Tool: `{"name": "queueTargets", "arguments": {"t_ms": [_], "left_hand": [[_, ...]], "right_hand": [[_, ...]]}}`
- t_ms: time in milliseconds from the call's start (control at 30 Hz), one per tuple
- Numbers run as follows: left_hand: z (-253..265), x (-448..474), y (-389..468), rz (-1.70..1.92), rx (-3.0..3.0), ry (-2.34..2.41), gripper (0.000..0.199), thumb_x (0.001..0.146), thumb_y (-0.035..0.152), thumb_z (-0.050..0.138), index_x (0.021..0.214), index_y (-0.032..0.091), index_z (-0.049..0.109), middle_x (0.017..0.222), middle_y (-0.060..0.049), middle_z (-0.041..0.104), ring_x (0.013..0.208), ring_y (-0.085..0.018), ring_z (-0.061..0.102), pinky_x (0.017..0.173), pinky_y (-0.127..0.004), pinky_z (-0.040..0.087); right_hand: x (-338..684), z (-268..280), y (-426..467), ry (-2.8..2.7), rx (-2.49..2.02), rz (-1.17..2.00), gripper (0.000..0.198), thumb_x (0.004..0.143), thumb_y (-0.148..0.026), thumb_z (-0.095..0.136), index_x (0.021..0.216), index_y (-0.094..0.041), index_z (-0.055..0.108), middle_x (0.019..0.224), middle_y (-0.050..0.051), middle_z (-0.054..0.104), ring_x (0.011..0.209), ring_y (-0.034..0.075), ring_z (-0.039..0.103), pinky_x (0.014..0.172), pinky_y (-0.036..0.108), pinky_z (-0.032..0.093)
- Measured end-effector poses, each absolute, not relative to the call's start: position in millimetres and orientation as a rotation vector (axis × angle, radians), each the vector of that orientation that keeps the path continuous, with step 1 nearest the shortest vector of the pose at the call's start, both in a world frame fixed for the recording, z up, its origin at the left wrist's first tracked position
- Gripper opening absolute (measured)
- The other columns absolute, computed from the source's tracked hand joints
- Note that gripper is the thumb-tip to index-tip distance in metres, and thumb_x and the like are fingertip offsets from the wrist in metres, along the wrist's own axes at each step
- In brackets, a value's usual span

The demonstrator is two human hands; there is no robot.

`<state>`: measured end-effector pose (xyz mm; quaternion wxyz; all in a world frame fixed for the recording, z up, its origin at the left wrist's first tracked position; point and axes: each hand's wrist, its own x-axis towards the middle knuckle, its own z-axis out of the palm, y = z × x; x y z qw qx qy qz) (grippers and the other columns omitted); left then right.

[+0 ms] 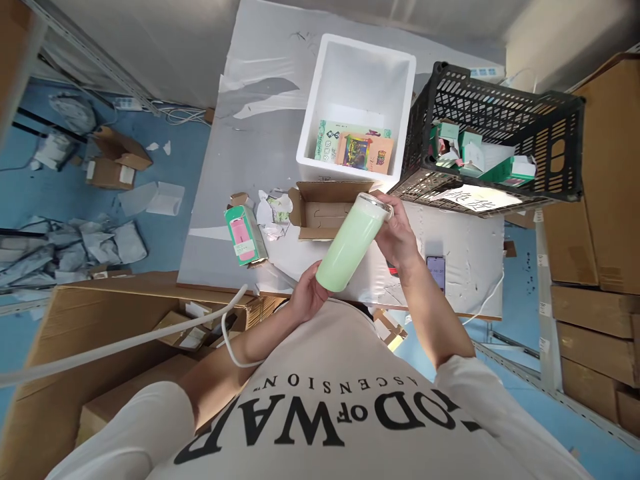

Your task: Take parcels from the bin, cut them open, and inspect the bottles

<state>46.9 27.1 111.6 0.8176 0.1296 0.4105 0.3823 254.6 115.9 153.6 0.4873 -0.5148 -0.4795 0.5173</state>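
A pale green tumbler (349, 248) with a silvery rim tilts in front of my chest, held between both hands. At its lower end, my left hand (309, 293) is closed around the base. My right hand (397, 233) grips the rim end at the upper right, with some fingers hidden behind it. Just beyond the tumbler, an open brown cardboard box (320, 212) lies on the table. Left of that box are crumpled white packing paper (274, 215) and a green carton (245, 235) with a pink bottle printed on it.
A white foam box (360, 87) holding printed cards stands at the back. Right of it, a black plastic crate (505, 113) contains several green-and-white cartons. A phone (436, 272) lies near the table's right front. Below left stands a large cardboard box (45, 373); a white tube (125, 343) crosses it.
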Motion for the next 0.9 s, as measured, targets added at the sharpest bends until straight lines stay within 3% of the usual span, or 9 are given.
{"name": "queueTargets", "arguments": {"t_ms": [133,300,433,533,633,733,900], "left_hand": [[112.0,46.1,27.0,0.688,0.175,0.825,0.046,0.082,0.058,0.052,0.105,0.02,0.064,0.103,-0.008,0.072,0.103,-0.029,0.066,0.081,-0.041,0.056],[112.0,43.6,20.8,0.68,0.246,0.782,0.057,0.081,0.063,0.056,0.115,0.017,0.061,0.108,-0.012,0.071,0.108,-0.031,0.065,0.085,-0.044,0.055],[113.5,39.6,15.7,0.846,0.406,0.828,0.061,0.069,0.051,0.078,0.116,0.024,0.052,0.105,-0.004,0.07,0.098,-0.024,0.068,0.084,-0.042,0.056],[115.5,37.2,11.5,0.856,0.428,0.81,0.059,0.063,0.039,0.085,0.109,0.024,0.051,0.098,-0.001,0.07,0.091,-0.021,0.069,0.083,-0.039,0.056],[115.2,38.3,7.1,0.796,0.325,0.729,0.053,0.069,0.054,0.075,0.107,0.022,0.057,0.101,-0.004,0.071,0.094,-0.025,0.068,0.083,-0.042,0.056],[109.9,41.4,2.9,0.699,0.293,0.695,0.058,0.073,0.067,0.061,0.103,0.017,0.064,0.098,-0.009,0.072,0.097,-0.03,0.068,0.083,-0.046,0.055],[91.4,18.4,9.5,0.729,0.661,0.938,0.057,0.08,0.064,0.057,0.106,0.014,0.068,0.11,-0.013,0.07,0.109,-0.031,0.063,0.093,-0.046,0.051]], "right_hand": [[250.0,158.3,110.6,-1.028,-1.11,1.461,0.059,0.07,-0.069,0.065,0.115,-0.034,0.05,0.11,0.002,0.062,0.088,0.019,0.062,0.071,0.036,0.055],[241.8,162.0,110.5,-0.908,-1.099,1.472,0.045,0.072,-0.051,0.074,0.106,-0.033,0.051,0.092,-0.004,0.059,0.072,0.012,0.057,0.064,0.027,0.054],[238.7,164.1,106.5,-0.916,-1.099,1.441,0.046,0.07,-0.051,0.077,0.104,-0.033,0.051,0.094,-0.004,0.057,0.072,0.011,0.056,0.063,0.024,0.051],[239.7,164.1,100.7,-0.989,-1.071,1.463,0.054,0.068,-0.061,0.074,0.109,-0.035,0.049,0.102,-0.003,0.058,0.08,0.014,0.059,0.065,0.026,0.052],[240.6,162.3,95.8,-1.053,-0.982,1.557,0.068,0.062,-0.07,0.073,0.115,-0.036,0.047,0.11,-0.001,0.058,0.087,0.018,0.06,0.067,0.03,0.053],[238.9,158.9,92.9,-1.018,-0.969,1.614,0.063,0.064,-0.06,0.077,0.113,-0.035,0.047,0.107,-0.001,0.058,0.083,0.016,0.06,0.065,0.028,0.052],[245.0,158.1,87.7,-0.951,-0.992,1.466,0.056,0.062,-0.044,0.083,0.105,-0.032,0.048,0.094,-0.003,0.058,0.07,0.012,0.056,0.054,0.021,0.046]]}}
